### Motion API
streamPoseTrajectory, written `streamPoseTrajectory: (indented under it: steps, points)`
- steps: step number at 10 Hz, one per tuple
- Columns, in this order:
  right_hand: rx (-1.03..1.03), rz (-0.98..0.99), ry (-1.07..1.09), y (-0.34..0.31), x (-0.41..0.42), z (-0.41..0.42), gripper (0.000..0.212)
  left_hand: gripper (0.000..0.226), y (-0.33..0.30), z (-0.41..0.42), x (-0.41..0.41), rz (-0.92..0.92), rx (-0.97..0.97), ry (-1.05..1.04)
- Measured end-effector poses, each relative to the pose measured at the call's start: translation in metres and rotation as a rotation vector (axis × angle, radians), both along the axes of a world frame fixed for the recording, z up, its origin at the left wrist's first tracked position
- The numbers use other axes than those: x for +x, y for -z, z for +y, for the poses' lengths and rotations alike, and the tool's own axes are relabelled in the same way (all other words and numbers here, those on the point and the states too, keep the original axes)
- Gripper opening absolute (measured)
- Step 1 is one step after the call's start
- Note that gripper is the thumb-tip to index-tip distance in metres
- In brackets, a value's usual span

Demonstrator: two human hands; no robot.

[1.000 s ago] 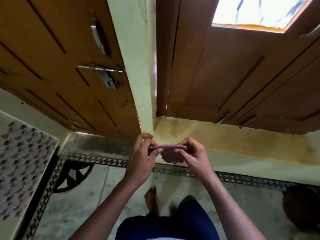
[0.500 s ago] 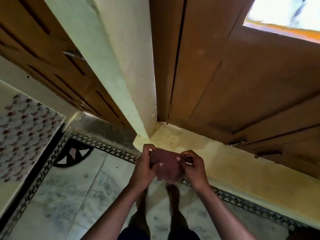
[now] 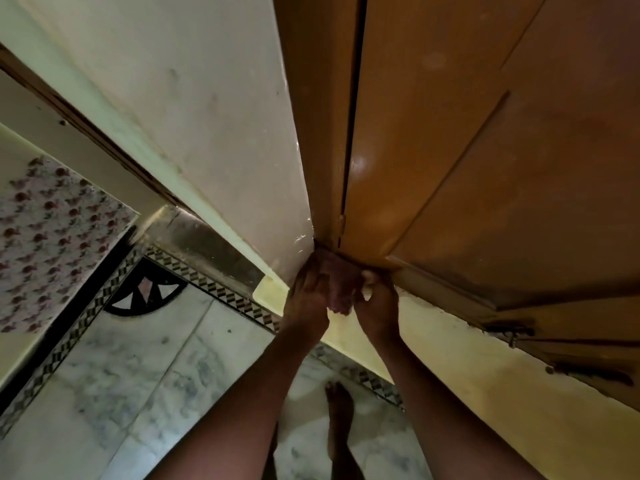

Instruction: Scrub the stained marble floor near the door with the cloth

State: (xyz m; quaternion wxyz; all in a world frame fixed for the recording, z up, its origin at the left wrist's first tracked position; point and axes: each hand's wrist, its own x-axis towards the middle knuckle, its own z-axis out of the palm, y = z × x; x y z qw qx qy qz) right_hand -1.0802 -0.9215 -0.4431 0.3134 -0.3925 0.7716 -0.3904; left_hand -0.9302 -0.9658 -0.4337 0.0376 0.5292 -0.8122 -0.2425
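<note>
Both hands hold a small dark reddish cloth (image 3: 337, 289) low in the corner where the pale wall meets the brown wooden door (image 3: 485, 150). My left hand (image 3: 306, 299) grips its left side and my right hand (image 3: 375, 301) its right side. The cloth bunches between them, over the yellow-stained marble threshold (image 3: 450, 351), and part of it is hidden by my fingers. I cannot tell whether it touches the stone. Grey-veined marble floor (image 3: 121, 375) spreads below to the left.
A patterned border strip (image 3: 221, 292) runs along the threshold. A black fan-shaped inlay (image 3: 145, 292) sits in the floor corner. A flowered cloth surface (image 3: 45, 244) lies at the left. My bare foot (image 3: 341, 420) stands on the marble. Door bolts (image 3: 509, 332) hang low on the right.
The view has dropped and moved in close to the door corner. Both hands carried the cloth forward and down, from in front of me to the foot of the door frame.
</note>
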Motion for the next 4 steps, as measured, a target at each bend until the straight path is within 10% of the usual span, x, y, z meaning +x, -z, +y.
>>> streamPoseTrajectory:
  steps: [2,4]
  points:
    - [0.104,-0.020,-0.320,0.005,-0.004,-0.007,0.039,0.064,0.010,0.015,0.003,-0.032,0.182,-0.052]
    - [0.022,-0.173,-0.098,-0.056,0.016,0.002,0.030,0.034,-0.058,0.034,0.019,0.553,0.112,-0.419]
